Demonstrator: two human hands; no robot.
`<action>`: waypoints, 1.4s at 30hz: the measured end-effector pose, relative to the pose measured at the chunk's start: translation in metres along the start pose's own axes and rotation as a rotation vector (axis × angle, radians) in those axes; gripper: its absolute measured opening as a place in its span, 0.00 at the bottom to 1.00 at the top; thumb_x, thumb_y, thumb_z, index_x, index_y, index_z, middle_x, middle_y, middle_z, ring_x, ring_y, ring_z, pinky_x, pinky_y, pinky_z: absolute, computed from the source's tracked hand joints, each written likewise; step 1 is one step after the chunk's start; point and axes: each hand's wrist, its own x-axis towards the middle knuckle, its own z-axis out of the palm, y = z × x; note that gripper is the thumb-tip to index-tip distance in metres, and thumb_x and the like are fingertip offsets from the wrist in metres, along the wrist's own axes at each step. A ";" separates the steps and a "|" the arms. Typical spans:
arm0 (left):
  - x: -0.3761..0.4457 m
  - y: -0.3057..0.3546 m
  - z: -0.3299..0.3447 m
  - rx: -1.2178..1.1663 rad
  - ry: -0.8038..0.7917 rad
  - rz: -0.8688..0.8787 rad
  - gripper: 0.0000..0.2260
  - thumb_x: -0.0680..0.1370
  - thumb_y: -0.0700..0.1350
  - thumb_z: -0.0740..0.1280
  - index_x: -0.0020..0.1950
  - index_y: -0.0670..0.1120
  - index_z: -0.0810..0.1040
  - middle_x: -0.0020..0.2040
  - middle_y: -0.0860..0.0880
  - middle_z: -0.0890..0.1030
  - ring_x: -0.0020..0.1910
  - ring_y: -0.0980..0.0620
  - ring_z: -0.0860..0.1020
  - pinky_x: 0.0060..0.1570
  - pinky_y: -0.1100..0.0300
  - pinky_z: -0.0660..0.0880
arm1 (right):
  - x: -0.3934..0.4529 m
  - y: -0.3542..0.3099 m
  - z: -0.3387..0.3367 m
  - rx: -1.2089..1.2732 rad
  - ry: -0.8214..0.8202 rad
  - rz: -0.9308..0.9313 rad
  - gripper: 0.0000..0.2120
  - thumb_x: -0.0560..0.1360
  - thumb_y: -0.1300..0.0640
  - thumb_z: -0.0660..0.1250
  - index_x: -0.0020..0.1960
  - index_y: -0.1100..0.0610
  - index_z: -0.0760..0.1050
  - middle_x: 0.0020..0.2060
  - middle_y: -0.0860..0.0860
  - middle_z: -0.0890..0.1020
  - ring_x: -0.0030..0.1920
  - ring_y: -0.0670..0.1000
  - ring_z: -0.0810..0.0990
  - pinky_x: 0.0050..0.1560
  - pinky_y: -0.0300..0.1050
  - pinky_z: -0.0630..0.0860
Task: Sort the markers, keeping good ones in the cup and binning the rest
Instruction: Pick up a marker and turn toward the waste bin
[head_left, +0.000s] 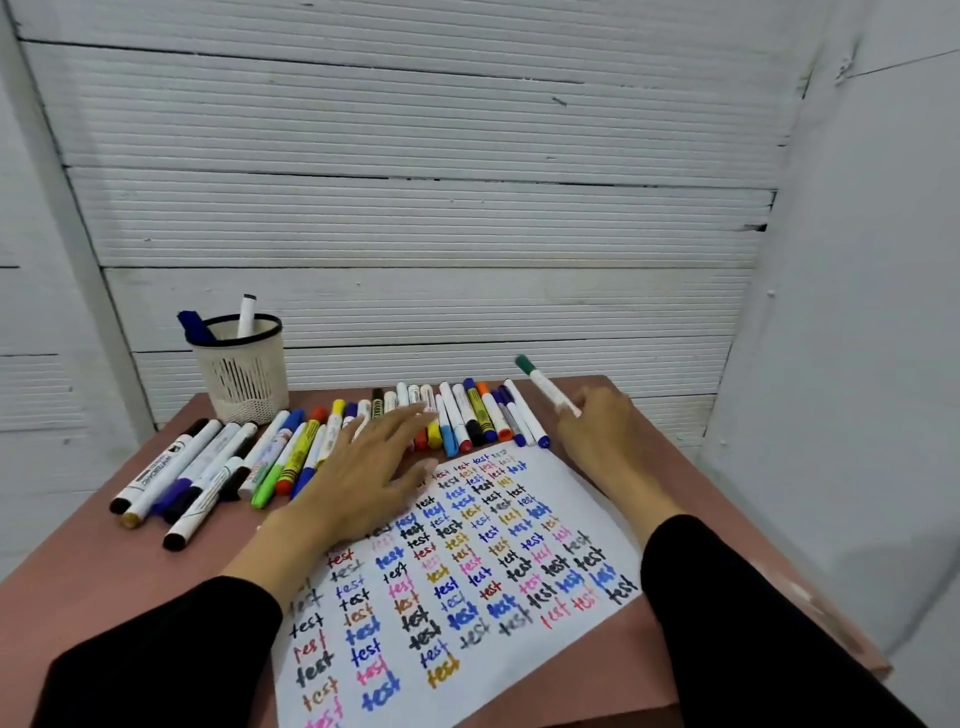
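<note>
My right hand (605, 434) holds a white marker with a green cap (545, 387), lifted above the table's far right, cap pointing up and left. My left hand (363, 467) hovers flat with fingers spread over the top left of the test sheet (467, 571), its fingertips reaching the row of markers (483, 415). Several markers of many colours lie side by side along the back of the table, with a looser bunch (192, 473) at the left. A cream mesh cup (241, 366) stands at the back left and holds two markers, one blue and one white.
The small reddish-brown table (78, 566) stands against a white ribbed wall. The white sheet, covered with the word "test" in many colours, fills the middle and front. Table edges run close on the left, right and front. No bin is in view.
</note>
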 end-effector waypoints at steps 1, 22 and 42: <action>0.000 0.003 -0.002 -0.065 0.090 -0.005 0.28 0.80 0.65 0.47 0.78 0.57 0.51 0.78 0.58 0.54 0.76 0.58 0.53 0.74 0.54 0.47 | -0.004 -0.005 -0.004 0.038 0.002 -0.109 0.08 0.78 0.52 0.65 0.48 0.54 0.81 0.39 0.50 0.79 0.38 0.50 0.74 0.31 0.37 0.65; -0.001 0.024 -0.019 -0.019 0.306 -0.127 0.08 0.80 0.40 0.65 0.41 0.41 0.77 0.24 0.47 0.69 0.23 0.47 0.66 0.23 0.53 0.63 | -0.060 -0.060 0.013 -0.080 -0.168 -0.871 0.15 0.83 0.48 0.51 0.55 0.56 0.71 0.43 0.50 0.77 0.37 0.50 0.71 0.39 0.46 0.66; -0.005 0.010 -0.007 -0.540 0.341 -0.128 0.28 0.77 0.69 0.44 0.34 0.49 0.66 0.26 0.53 0.66 0.27 0.56 0.64 0.34 0.53 0.64 | -0.018 -0.030 -0.042 1.031 -0.743 0.131 0.05 0.83 0.59 0.55 0.57 0.52 0.67 0.37 0.54 0.77 0.29 0.48 0.72 0.23 0.36 0.67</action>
